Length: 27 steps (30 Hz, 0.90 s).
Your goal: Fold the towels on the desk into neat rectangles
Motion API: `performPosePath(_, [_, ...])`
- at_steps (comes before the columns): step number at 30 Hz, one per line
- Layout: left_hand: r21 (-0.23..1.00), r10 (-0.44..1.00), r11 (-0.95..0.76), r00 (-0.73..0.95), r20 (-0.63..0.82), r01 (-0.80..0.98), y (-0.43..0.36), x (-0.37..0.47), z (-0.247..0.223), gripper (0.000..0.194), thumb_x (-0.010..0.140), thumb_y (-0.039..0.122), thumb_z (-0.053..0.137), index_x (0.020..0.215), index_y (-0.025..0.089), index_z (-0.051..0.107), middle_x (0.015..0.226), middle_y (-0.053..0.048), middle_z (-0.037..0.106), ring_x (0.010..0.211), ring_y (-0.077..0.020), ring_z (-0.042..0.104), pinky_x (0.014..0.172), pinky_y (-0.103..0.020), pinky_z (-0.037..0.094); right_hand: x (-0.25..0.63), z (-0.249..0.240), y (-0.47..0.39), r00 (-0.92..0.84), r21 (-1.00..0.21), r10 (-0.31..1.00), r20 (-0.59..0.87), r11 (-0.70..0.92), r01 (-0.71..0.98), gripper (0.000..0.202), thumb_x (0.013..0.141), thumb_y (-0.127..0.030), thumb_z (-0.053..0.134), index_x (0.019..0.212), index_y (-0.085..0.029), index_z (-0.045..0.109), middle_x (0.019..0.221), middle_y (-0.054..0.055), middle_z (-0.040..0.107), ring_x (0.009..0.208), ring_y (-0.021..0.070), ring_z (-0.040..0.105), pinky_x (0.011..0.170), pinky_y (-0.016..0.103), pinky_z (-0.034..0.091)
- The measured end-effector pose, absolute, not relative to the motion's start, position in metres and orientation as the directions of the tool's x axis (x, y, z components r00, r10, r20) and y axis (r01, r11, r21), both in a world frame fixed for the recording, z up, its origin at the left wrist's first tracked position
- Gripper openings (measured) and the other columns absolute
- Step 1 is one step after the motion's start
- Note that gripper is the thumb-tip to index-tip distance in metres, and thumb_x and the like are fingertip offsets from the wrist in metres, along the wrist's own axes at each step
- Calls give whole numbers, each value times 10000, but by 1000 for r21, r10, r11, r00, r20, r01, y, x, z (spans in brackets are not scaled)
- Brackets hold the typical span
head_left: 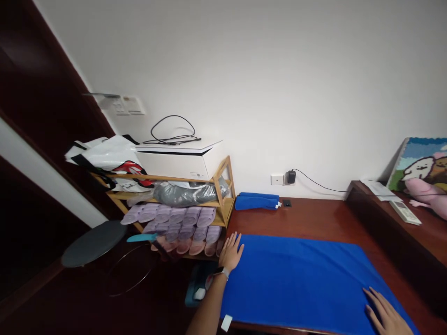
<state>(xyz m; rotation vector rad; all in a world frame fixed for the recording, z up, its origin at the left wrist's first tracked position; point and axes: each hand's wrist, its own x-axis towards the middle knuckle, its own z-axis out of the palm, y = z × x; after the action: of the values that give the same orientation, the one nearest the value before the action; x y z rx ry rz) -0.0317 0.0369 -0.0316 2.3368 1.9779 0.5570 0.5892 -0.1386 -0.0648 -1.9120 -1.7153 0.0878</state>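
Note:
A blue cloth [296,279] lies spread over the reddish-brown table, with slight creases toward its right side and a white tag at its near left corner. My left hand [230,253], with a watch at the wrist, rests at the cloth's left edge, fingers apart and pointing away from me. Near the cloth's right edge, my right hand [384,311] lies with its fingers spread on the fabric. Neither hand holds anything.
A folded blue cloth [257,201] sits at the table's back left. Left of the table stands a wooden rack [226,211] with slippers and a white box [174,163]. A raised ledge [366,204] at right bears a remote [405,212]. A round stool [94,244] stands far left.

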Motion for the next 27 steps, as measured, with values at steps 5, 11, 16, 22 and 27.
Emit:
performPosePath(5, [223, 960, -172, 112, 258, 960, 37, -36, -48, 637, 1070, 522, 344, 1627, 214, 373, 1695, -123, 363, 1563, -271, 344, 1281, -491, 266, 506, -15, -87, 69, -385, 947, 315, 61, 921, 475, 914, -568, 428, 1211, -374, 743, 1303, 55, 751, 1273, 385, 659, 1130, 591, 510])
performPosePath(11, [159, 970, -159, 124, 210, 974, 40, -36, -45, 682, 1067, 561, 318, 1646, 202, 323, 1716, -111, 316, 1583, -266, 296, 1284, -488, 271, 250, 29, 12, -298, -431, 944, 142, 330, 840, 648, 1046, -446, 296, 1595, -134, 439, 1661, 116, 401, 1562, 285, 329, 1297, 501, 262])
performPosePath(16, [143, 966, -154, 118, 230, 978, 44, -39, -51, 693, 1063, 559, 320, 1655, 198, 297, 1707, -119, 341, 1579, -269, 307, 1277, -492, 289, 172, 9, 42, -405, -438, 914, -12, 359, 824, 674, 1074, -470, 214, 1659, -139, 271, 1718, 98, 230, 1612, 250, 171, 1315, 506, 138])
performPosePath(22, [130, 964, -141, 107, 242, 981, 47, -39, -51, 713, 1058, 579, 305, 1646, 177, 314, 1707, -121, 340, 1577, -271, 312, 1277, -487, 295, 319, -14, 40, -233, -299, 972, -41, 211, 931, 700, 1065, -527, 208, 1666, -171, 254, 1725, 64, 223, 1613, 241, 172, 1314, 493, 117])
performPosePath(27, [118, 962, -146, 113, 248, 982, 50, -40, -53, 723, 1050, 594, 308, 1645, 183, 317, 1702, -125, 350, 1567, -281, 336, 1270, -497, 307, 512, -29, 31, 178, -111, 982, -66, -184, 977, 711, 1046, -471, 175, 1668, -134, 245, 1724, 80, 255, 1606, 250, 201, 1305, 492, 156])
